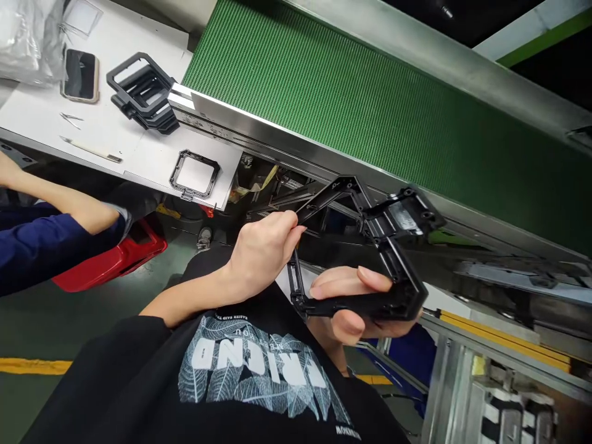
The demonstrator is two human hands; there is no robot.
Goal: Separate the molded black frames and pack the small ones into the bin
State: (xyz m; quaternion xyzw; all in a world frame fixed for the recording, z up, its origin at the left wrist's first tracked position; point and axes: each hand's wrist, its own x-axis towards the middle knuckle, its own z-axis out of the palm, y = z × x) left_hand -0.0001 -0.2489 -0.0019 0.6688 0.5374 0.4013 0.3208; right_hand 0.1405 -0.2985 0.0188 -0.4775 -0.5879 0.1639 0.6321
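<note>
A black plastic frame [345,306] with angled corners and a hinged bracket [407,213] on its far side is held in front of my chest, tilted. My right hand [365,296] grips its near side, thumb and fingers around the bar. My left hand [266,250] is closed at the frame's left corner, fingers pinched against it. Whether something small sits between those fingers is hidden. To the left, a similar thin black frame [194,176] lies flat at the corner of a white table [152,148]. Several stacked black frames [143,92] lean against the conveyor's end.
A green conveyor belt [324,92] with a metal side rail [277,132] runs beyond my hands. The white table also bears a phone [80,75], a white-handled tool [90,149] and plastic bags [30,40]. Another person's arm [60,194] and a red stool [111,256] are at left.
</note>
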